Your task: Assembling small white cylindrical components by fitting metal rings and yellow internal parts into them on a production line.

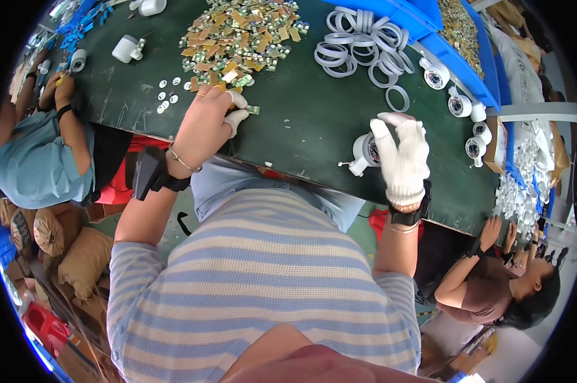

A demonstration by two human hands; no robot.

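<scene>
My left hand [207, 122], bare except for white finger cots on two fingers, rests at the near edge of a heap of small gold and green circuit boards [237, 39] and pinches one small board [253, 110]. My right hand [403, 156], in a white knit glove, holds a white round housing [364, 152] upright on the dark green table [301, 127]. Both wrists carry black bands.
White plastic rings [360, 43] lie at the back right beside blue bins [454, 45]. Finished white housings [459, 105] line the right edge. Small white discs [166, 96] lie left of my hand. One person sits at the left [39, 159], another at the right [493, 287].
</scene>
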